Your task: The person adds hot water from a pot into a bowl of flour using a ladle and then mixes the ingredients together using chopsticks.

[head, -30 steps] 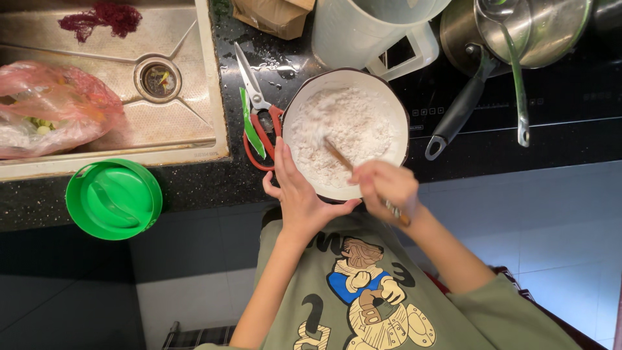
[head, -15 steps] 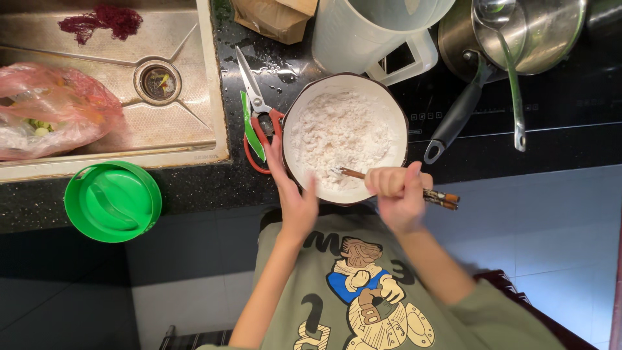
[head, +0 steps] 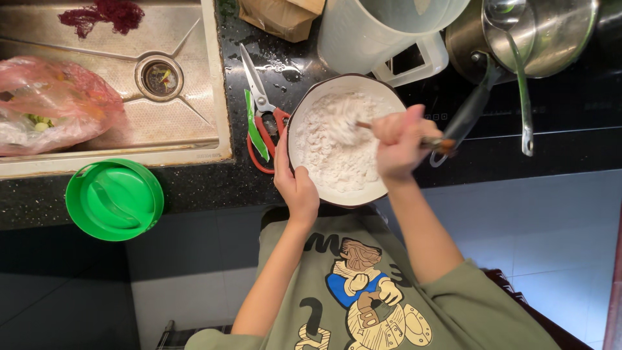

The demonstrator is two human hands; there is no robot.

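A round white bowl (head: 304, 107) with a dark rim sits on the black counter, filled with white flour-like dough. My left hand (head: 295, 181) grips the bowl's near left rim. My right hand (head: 398, 142) is over the bowl's right side, shut on a pair of wooden chopsticks (head: 434, 141) whose tips reach into the white mix.
Red-handled scissors (head: 259, 110) and a green peeler lie left of the bowl. A steel sink (head: 188, 123) holds a pink plastic bag (head: 52, 104). A green lid (head: 115, 199) overhangs the counter edge. A white jug (head: 376, 32) and a steel pot (head: 551, 32) with a ladle stand behind.
My right hand has swung the chopsticks from the near right rim up across the bowl, stirring the white mix. My left hand stays on the rim.
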